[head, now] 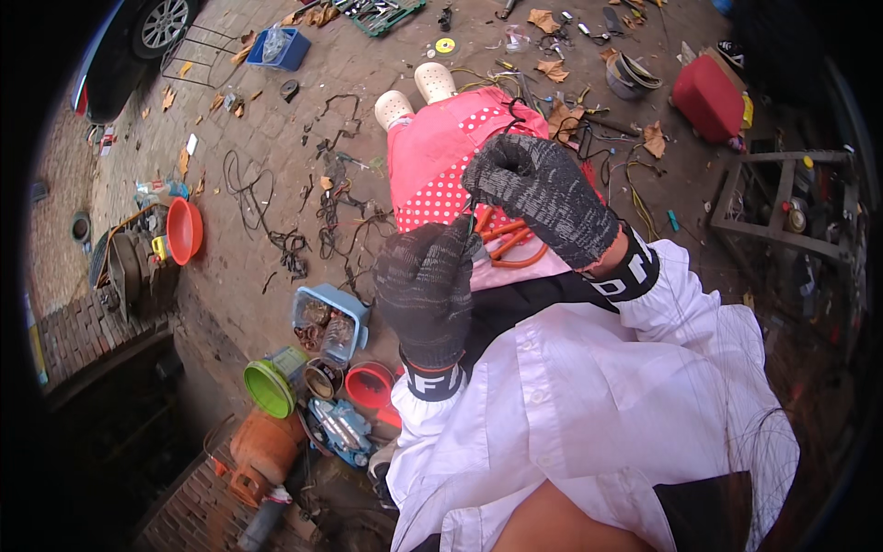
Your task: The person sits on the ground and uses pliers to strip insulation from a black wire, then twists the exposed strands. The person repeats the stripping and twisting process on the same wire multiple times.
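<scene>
Both my hands wear dark grey knitted gloves and meet above my lap. My left hand (426, 290) has its fingers closed and pinches a thin dark strand, apparently a wire (472, 209). At the strand's upper end, my right hand (545, 196) is curled with thumb and fingertips together on it. Its tip inside the gloves is hidden. Beneath the hands, several orange tubular pieces (512, 243), perhaps thick cable, rest on my lap. A pink apron with white polka dots (434, 196) covers my legs.
Tangled black wires (290, 248) lie on the paved ground to the left. A light-blue bin (355, 303) of scrap, a green bucket (269, 386) and an orange gas cylinder (265, 445) stand at lower left. To the right are a red stool-like object (709, 98) and a metal frame (783, 200).
</scene>
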Demonstrator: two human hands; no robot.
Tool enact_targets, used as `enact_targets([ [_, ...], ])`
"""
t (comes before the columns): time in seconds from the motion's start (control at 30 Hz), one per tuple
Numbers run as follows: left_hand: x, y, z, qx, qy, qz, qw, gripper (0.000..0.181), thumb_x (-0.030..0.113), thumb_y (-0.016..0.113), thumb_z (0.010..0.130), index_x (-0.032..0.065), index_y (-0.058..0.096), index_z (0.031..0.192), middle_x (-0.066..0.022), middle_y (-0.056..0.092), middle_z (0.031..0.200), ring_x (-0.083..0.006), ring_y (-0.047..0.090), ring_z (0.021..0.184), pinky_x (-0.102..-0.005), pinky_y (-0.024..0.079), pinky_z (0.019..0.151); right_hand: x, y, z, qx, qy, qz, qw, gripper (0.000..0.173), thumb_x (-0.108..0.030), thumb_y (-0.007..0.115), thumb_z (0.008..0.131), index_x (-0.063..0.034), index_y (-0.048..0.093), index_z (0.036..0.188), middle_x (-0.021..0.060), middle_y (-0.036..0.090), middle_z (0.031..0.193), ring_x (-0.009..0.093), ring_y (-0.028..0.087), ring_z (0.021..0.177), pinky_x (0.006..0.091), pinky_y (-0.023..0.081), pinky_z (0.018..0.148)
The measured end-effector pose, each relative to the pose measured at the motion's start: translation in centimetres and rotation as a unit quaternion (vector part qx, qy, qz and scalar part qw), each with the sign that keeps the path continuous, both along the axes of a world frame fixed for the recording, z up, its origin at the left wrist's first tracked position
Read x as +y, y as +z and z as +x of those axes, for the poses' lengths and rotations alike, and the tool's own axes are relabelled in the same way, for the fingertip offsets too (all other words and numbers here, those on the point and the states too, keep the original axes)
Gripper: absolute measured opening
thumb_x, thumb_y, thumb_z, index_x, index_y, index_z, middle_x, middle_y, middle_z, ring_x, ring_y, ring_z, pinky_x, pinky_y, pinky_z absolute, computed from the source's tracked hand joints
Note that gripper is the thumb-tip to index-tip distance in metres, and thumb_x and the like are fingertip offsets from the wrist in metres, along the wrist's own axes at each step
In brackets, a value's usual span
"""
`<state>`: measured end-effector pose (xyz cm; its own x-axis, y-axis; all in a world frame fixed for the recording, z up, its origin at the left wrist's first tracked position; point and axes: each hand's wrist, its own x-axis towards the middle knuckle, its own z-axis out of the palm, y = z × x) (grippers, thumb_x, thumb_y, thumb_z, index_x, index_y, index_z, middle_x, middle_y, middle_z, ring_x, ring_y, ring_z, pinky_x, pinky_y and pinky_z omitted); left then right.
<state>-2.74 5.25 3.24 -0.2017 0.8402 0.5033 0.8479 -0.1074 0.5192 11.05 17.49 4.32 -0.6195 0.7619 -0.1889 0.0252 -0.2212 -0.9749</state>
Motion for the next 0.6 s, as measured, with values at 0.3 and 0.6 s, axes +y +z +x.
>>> enact_targets([
  [0.3, -0.1, -0.1, 0.7, -0.049, 0.003, 0.011, 0.999, 0.028, -0.004, 0.072, 0.066, 0.0038, 0.072, 0.093, -0.0105, 0.065, 0.084, -0.0246, 0.063, 0.078, -0.0346, 0.050, 0.068, 0.5, -1.5, 1.2, -0.012, -0.046, 0.015, 0.999, 0.022, -0.007, 0.051, 0.092, 0.0027, 0.064, 0.107, 0.0097, 0.066, 0.104, 0.017, 0.063, 0.096, 0.0273, 0.049, 0.086],
  [0.6, -0.6, -0.8, 1.1, -0.486, 0.031, -0.029, 0.873, 0.017, -0.003, 0.062, 0.083, -0.0036, 0.066, 0.099, -0.0112, 0.067, 0.095, -0.0179, 0.063, 0.086, -0.0299, 0.048, 0.080, 0.9, -1.1, 0.9, 0.033, -0.080, -0.050, 0.995, 0.021, -0.011, 0.058, 0.093, -0.0021, 0.063, 0.112, 0.0033, 0.064, 0.108, 0.010, 0.061, 0.096, 0.0235, 0.049, 0.083],
])
